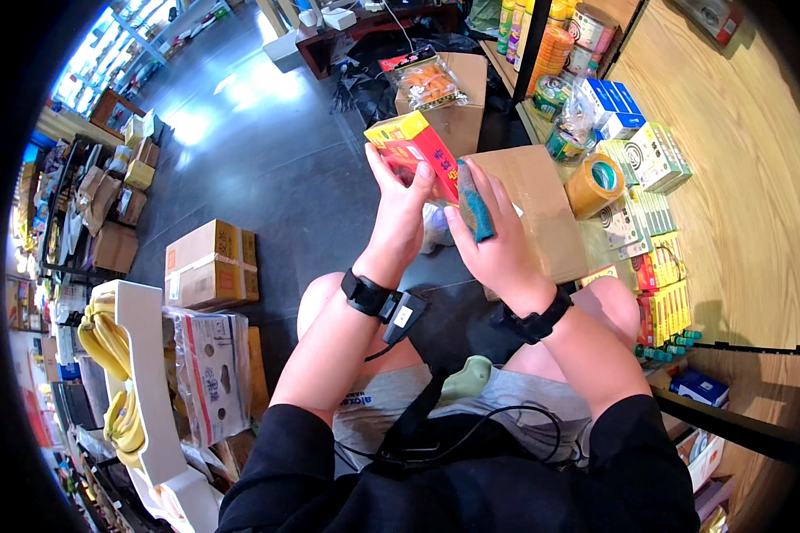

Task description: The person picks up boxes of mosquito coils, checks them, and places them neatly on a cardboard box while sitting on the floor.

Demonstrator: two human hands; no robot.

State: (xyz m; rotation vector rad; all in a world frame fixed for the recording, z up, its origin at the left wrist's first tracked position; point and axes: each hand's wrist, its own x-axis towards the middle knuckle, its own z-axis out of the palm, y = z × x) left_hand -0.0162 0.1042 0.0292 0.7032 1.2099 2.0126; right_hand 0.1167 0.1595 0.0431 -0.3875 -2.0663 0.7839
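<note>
My left hand (400, 206) holds a red and yellow printed box (417, 150) by its near side, thumb and fingers on opposite faces. In my right hand (500, 240) is a blue-green and grey cloth (473, 200), gripped between the fingers near the box's right side; whether the cloth touches the box is hard to tell. Beyond my right hand stands a closed cardboard box (533, 206). A clear packet of orange food pieces (430, 81) lies on another carton (463, 120) farther off. Both wrists wear black straps.
On the right, a wooden shelf (727, 200) carries tape rolls (595, 185), coil boxes (657, 156) and cans (553, 60). To the left are a taped carton (213, 265) on the dark floor and a white rack (148, 400) holding bananas (107, 333). A black shelf post (532, 46) rises beyond the cartons.
</note>
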